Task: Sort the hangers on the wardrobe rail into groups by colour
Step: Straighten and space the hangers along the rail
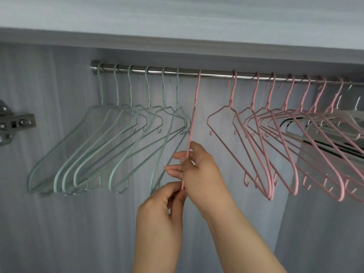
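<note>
On rail, left part: six mint-green wire hangers [110, 146] already grouped on the steel wardrobe rail [214, 74].
Middle: left hand [161, 209] and right hand [199, 170], fingers pinched on one pink wire hanger [194, 115], hook on rail.
Right part: pink wire hangers [275, 146] grouped; clear ones beyond.
Left to do: probably joining this one.

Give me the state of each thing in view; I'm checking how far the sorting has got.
Green hangers: hung together at the rail's left end.
Pink hangers: hung together to the right.
Single pink hanger: hooked on the rail, edge-on, gripped by both hands.
Left hand: pinching its lower end.
Right hand: gripping higher up.
</note>
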